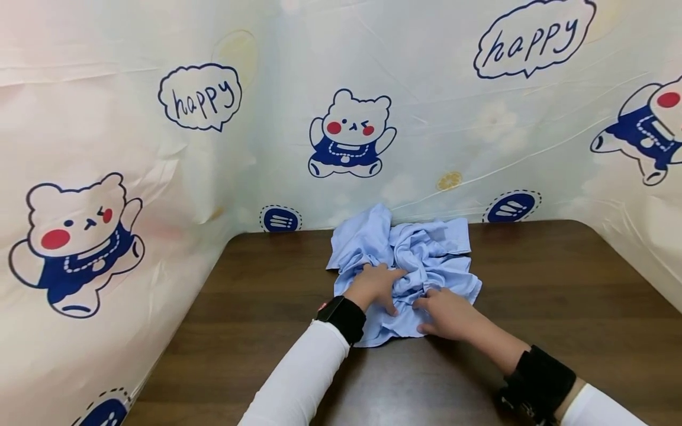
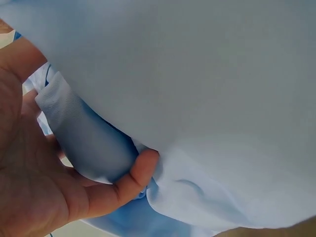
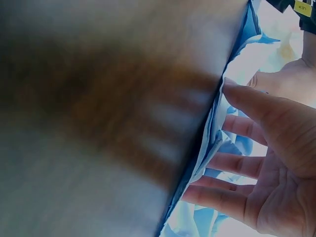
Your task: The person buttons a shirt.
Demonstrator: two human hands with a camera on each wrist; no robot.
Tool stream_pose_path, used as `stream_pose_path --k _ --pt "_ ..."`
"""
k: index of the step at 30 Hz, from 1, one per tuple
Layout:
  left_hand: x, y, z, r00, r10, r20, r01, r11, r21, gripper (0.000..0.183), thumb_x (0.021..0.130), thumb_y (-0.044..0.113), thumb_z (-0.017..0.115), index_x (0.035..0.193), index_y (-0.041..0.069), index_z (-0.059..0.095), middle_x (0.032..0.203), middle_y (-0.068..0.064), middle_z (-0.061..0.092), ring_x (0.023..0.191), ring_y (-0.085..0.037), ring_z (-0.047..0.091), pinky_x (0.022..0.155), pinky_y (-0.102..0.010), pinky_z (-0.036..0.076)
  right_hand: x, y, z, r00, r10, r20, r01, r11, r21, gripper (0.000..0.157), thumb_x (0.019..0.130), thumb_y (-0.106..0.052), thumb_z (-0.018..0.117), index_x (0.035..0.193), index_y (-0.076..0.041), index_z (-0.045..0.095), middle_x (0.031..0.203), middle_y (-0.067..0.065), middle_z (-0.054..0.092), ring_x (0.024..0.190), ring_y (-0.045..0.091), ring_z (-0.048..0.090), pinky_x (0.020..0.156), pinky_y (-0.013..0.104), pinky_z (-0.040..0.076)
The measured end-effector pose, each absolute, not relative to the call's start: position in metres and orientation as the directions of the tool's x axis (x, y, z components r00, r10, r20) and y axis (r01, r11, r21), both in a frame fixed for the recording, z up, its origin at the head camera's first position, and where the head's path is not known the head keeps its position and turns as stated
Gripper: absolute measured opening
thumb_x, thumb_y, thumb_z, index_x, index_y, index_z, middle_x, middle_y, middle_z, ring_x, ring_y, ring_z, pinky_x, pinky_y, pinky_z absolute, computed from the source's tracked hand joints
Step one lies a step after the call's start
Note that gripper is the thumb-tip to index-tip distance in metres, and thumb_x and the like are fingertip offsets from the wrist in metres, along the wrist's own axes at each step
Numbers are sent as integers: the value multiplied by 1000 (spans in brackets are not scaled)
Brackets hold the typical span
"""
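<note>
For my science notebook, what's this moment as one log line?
left hand: on cloth | right hand: touching cloth | cloth: blue, rumpled, on table

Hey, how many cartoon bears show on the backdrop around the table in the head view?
3: a left bear, a middle bear above the blue cloth, and a right bear partly cut off by the picture's edge. Others may be out of frame.

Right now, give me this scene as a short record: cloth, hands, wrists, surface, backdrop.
cloth: light blue, crumpled, on the table
left hand: on the cloth, fingers spread
right hand: touching the cloth's near right part
wrists: black band left, another right
surface: dark brown, wood-grained
backdrop: pale, printed with bears and "happy" bubbles
</note>
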State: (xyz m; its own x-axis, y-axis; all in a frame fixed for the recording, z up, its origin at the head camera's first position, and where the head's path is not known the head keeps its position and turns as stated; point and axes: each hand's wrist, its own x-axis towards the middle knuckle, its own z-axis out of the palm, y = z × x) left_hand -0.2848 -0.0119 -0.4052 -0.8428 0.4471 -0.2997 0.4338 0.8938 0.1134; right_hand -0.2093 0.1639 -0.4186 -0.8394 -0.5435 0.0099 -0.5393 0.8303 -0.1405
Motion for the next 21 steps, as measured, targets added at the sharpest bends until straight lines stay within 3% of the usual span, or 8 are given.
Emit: stream_pose_path --k 10,16,21 --pt "-291 -11 -408 -838 447 -313 435 893 112 96 71 47 85 150 43 32 147 -6 41 125 -39 38 87 -52 47 -213 166 -415 -837 -547 13 -544 828 -136 39 81 -33 79 110 -8 70 91 10 61 80 27 58 66 43 52" --pt "-292 -13 -404 -826 478 -300 476 876 85 96 74 50 82 152 41 28 148 -7 39 127 -40 38 94 -51 44 -218 166 -411 -837 -547 -5 -542 831 -126 39 82 -33 79 110 -8 70 92 10 59 78 25 57 64 42 51" --pt "-292 -21 -395 -792 536 -292 512 844 162 99 74 44 84 154 34 26 150 -11 37 130 -39 40 98 -49 43 -216 173 -412 -803 -596 8 -591 795 -138 39 82 -33 78 110 -7 70 92 9 61 78 23 59 65 40 51"
